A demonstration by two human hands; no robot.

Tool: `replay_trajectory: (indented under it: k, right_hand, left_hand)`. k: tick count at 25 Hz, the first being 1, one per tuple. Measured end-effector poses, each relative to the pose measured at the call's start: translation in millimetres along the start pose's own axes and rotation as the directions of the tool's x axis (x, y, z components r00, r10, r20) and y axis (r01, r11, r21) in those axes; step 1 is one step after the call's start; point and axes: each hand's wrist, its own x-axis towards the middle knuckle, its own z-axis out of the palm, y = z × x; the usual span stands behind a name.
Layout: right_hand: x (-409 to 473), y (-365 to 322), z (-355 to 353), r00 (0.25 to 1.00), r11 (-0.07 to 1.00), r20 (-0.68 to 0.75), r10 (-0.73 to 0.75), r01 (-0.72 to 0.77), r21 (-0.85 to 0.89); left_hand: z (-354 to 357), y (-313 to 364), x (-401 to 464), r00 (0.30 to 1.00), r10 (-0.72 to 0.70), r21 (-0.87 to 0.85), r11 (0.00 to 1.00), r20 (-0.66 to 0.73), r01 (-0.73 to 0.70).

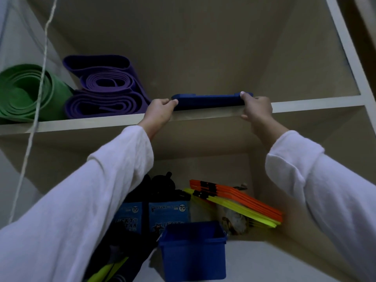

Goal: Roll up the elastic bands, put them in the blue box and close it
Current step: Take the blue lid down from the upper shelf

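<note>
On the upper shelf, the left hand and right hand are gripping opposite ends of a flat dark-blue plastic lid; overhead, it risks slipping and dropping.

I see both arms in white sleeves raised to the upper shelf. The left hand grips the left end of the blue lid; the right hand grips its right end. The lid lies at the shelf's front edge. To its left sit a rolled purple band and, nearer the left end, a rolled green band. Below, the blue box stands open on the lower shelf, beside orange and yellow strips.
</note>
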Motion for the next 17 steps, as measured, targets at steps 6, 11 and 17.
replay_trajectory:
  k: [6,11,17]
  right_hand:
    - [-2,-3,3,0.999,0.999,-0.021,-0.032,0.032,0.006]
    - [-9,-6,-1,0.996,0.995,0.004,-0.094,0.094,-0.010]
    - [-37,-22,-8,0.962,0.963,0.053,-0.269,0.267,0.047]
  left_hand:
    - [9,-3,1,0.998,0.047,-0.030,0.998,-0.034,-0.048]
    - [9,-4,-8,0.990,0.120,-0.064,0.990,-0.080,-0.125]
    - [5,5,-25,0.956,0.167,-0.079,0.978,-0.240,-0.191]
